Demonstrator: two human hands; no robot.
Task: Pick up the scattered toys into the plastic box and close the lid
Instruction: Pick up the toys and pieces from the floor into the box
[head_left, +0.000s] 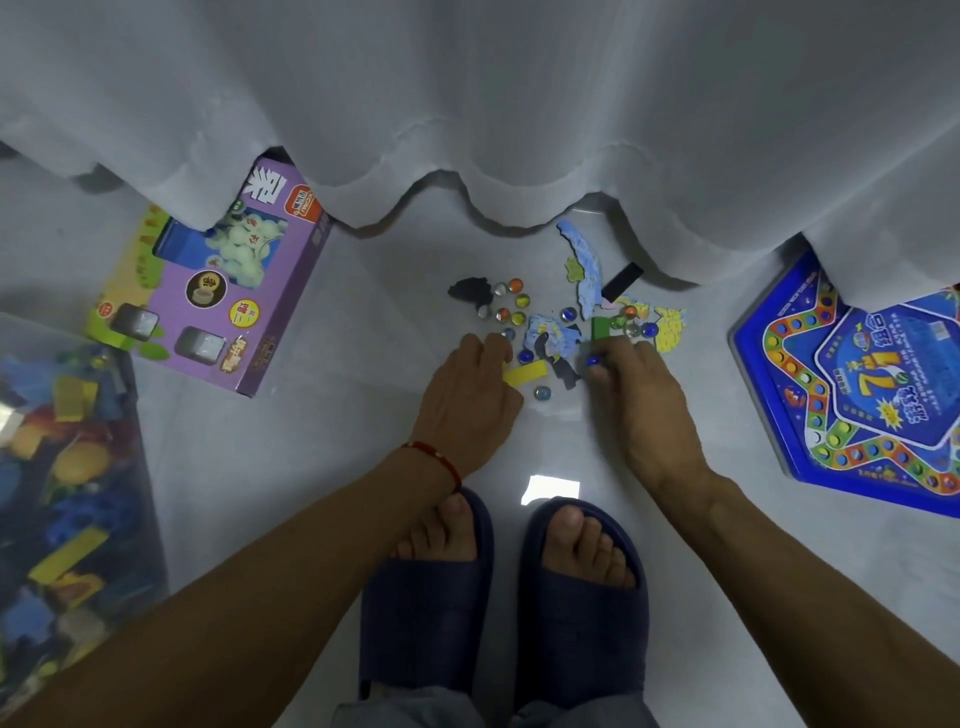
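Floor: pale glossy tile (291, 457), with a white curtain (519, 104) hanging across the far side, its hem just behind the toys.
Left hand: the left hand (467, 395) is down on the floor, knuckles up, fingers curled over the near end of a yellow block (525, 372); whether it truly grips the block I cannot tell. A red string (436, 457) circles the wrist.
Right hand: the right hand (634, 384) reaches down beside it, fingertips pinching a blue marble (592, 360), with a green block (600, 328) just past the fingers.
Toys: between and beyond the hands lies a loose heap of marbles (511, 301), blue and yellow puzzle pieces (587, 265), a dark piece (470, 290) at far left and a black block (622, 281) near the curtain hem. One marble (542, 392) sits alone near the left hand.
Box: the clear plastic box (31, 332) stands at the far left edge, well apart from the heap, already holding many coloured toys; its lid is not seen.
Purple carton: a purple game carton (270, 312) lies between the box and the heap, partly under the curtain.
Blue board: a blue star-shaped game box (748, 364) lies to the right.
Feet: two feet in dark slippers (582, 623) stand just below the hands.
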